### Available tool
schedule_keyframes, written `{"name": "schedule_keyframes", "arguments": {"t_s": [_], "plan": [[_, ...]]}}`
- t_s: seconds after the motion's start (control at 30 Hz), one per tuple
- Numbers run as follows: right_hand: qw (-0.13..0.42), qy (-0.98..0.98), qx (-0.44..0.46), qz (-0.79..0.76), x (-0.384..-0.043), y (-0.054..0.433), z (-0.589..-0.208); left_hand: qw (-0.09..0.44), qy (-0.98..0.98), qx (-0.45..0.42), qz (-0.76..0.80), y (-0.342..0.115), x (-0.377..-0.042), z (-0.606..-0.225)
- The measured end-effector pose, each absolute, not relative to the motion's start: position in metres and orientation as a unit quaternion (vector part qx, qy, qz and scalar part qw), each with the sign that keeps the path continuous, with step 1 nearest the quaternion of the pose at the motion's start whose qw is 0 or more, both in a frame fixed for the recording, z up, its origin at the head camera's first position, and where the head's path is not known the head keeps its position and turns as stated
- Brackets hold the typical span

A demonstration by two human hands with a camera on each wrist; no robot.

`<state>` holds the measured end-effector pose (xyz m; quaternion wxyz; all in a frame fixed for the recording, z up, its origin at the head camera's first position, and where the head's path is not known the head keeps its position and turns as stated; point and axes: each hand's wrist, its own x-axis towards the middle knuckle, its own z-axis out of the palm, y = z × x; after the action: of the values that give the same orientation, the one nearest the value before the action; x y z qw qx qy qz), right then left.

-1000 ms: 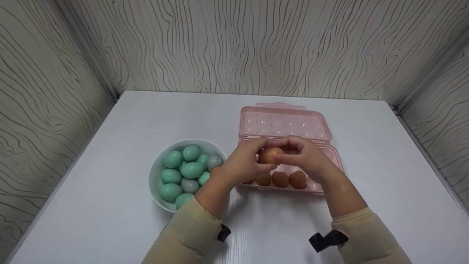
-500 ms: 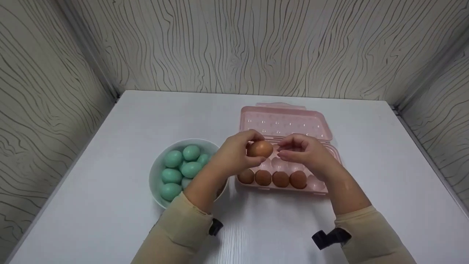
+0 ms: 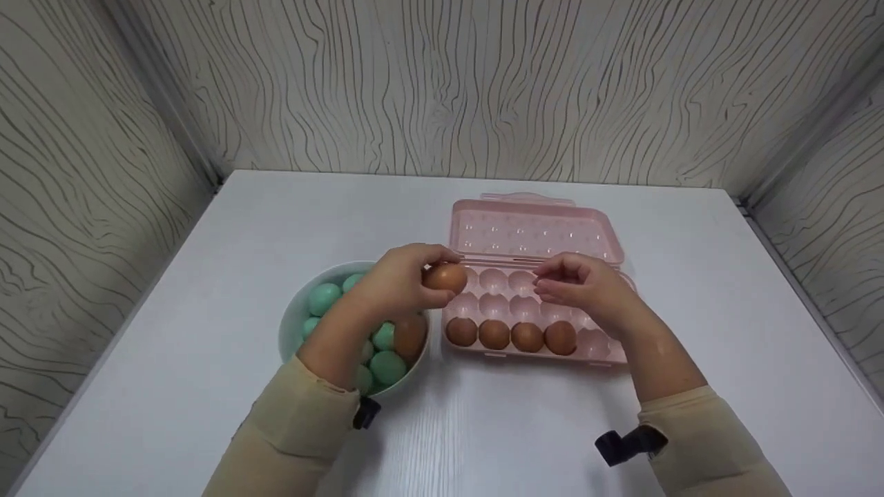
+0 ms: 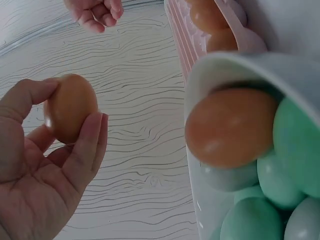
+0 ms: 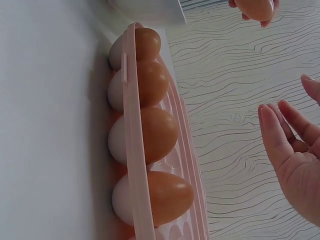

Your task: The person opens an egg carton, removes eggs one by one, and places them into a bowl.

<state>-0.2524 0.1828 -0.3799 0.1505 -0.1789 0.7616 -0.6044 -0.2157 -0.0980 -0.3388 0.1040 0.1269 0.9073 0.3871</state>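
My left hand (image 3: 397, 286) holds a brown egg (image 3: 445, 278) between thumb and fingers, above the right edge of the white bowl (image 3: 289, 319). In the left wrist view the held egg (image 4: 71, 108) stands roughly upright in the fingertips. My right hand (image 3: 583, 286) hovers over the right part of the pink egg box (image 3: 601, 357), fingers loosely bent and nothing in them. Several brown eggs (image 3: 494, 335) sit in the box's front row; the cups behind that I can see hold nothing. Part of the bowl is hidden by my left arm.
Inside the bowl lie several green eggs (image 3: 387, 368) and a brown egg (image 4: 231, 127). The box's lid (image 3: 537, 230) lies folded back on the white table (image 3: 511, 442). Patterned panels (image 3: 442, 90) enclose the table at the back and sides.
The brown egg was between both hands over the box. My right hand has parted from it, and my left hand has carried it left to the bowl's edge.
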Motion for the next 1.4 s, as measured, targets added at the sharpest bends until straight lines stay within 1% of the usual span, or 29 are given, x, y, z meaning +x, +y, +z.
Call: {"name": "schedule_keyframes", "arguments": {"t_s": [0.17,0.3,0.43,0.73,0.93,1.07,1.23,1.4], "plan": [[0.156,0.758,-0.164,-0.612,-0.254,0.185,-0.383,0.11,0.927,0.124,0.338,-0.114,-0.216,-0.336],[0.159,0.763,-0.159,-0.606,-0.256,0.188,-0.384,0.119,0.935,0.139,0.303,-0.127,-0.217,-0.336],[0.164,0.76,-0.157,-0.609,-0.257,0.19,-0.385,0.136,0.94,0.151,0.273,-0.137,-0.217,-0.339],[0.168,0.763,-0.15,-0.606,-0.26,0.196,-0.387,0.188,0.957,0.128,0.178,-0.15,-0.212,-0.343],[0.164,0.764,-0.158,-0.604,-0.261,0.198,-0.387,0.239,0.949,0.099,0.177,-0.149,-0.209,-0.35],[0.166,0.761,-0.158,-0.607,-0.26,0.199,-0.386,0.265,0.944,0.074,0.184,-0.148,-0.207,-0.353],[0.169,0.764,-0.151,-0.604,-0.26,0.199,-0.386,0.279,0.943,0.052,0.173,-0.144,-0.204,-0.354],[0.17,0.767,-0.149,-0.601,-0.26,0.199,-0.386,0.284,0.942,0.006,0.179,-0.135,-0.197,-0.354]]}}
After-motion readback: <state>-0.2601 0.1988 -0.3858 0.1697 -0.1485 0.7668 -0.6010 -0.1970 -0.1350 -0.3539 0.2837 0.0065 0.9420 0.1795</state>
